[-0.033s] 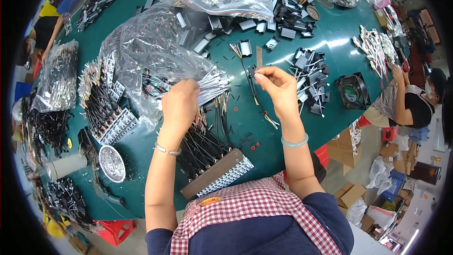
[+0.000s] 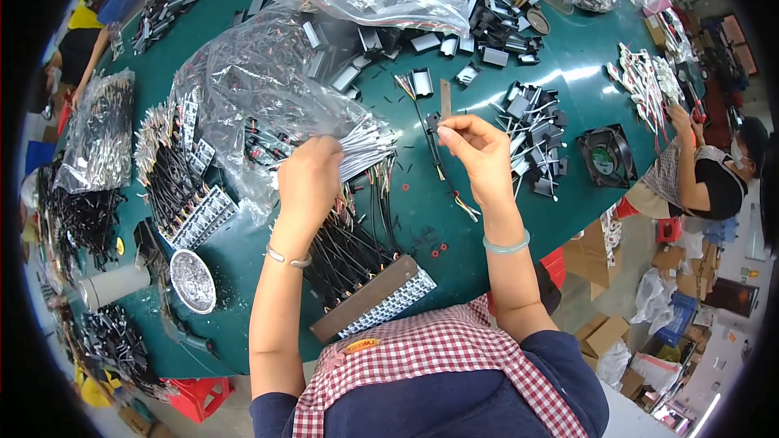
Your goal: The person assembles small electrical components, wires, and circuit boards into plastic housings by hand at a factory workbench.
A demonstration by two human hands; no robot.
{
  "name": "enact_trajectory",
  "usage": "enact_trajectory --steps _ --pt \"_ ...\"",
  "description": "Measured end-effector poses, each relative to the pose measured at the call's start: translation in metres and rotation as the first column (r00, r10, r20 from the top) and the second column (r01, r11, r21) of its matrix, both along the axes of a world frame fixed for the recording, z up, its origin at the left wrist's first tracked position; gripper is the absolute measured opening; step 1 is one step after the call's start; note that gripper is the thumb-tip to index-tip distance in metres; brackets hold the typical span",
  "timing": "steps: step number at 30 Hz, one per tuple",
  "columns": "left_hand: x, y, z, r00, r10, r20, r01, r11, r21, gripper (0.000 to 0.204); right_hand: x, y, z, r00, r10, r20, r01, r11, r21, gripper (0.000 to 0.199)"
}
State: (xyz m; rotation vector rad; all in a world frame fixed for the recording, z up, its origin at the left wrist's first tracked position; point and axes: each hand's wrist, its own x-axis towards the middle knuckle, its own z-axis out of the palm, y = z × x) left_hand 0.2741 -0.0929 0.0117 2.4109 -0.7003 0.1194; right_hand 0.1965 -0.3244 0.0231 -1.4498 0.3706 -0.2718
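My right hand (image 2: 480,152) pinches a thin, flat metal strip (image 2: 445,99) between thumb and fingers, and the strip points away from me. Beside those fingertips lies a dark cable (image 2: 436,150) with coloured wire ends. My left hand (image 2: 312,177) is curled, fingers down, at the edge of a bundle of white sleeved wires (image 2: 367,148). Whatever its fingertips grip is hidden behind the hand. Below it, black cables (image 2: 349,253) spread out from a brown bar (image 2: 365,298), next to a row of small metallic connectors (image 2: 393,304).
A clear plastic bag (image 2: 243,73) of parts lies beyond my left hand. Black housings with white wires (image 2: 531,138) are heaped to the right, near a square fan (image 2: 606,156). At left sit a small bowl (image 2: 193,281) and a soldering-type tool (image 2: 166,308). A co-worker (image 2: 706,170) works at right.
The co-worker's hands at the right have shifted slightly. My own hands and the things around them stay in place.
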Motion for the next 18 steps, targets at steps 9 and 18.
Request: enact_trajectory --steps 9,18 --pt "-0.004 0.000 0.017 0.971 0.039 -0.235 -0.066 0.992 -0.110 0.009 -0.006 0.006 -0.001 1.000 0.004 0.001 -0.004 1.000 0.020 0.013" --pt "-0.004 0.004 0.019 0.961 0.027 -0.274 -0.075 0.983 -0.166 0.010 -0.009 0.014 0.000 1.000 -0.021 0.010 0.021 0.999 0.031 0.013"
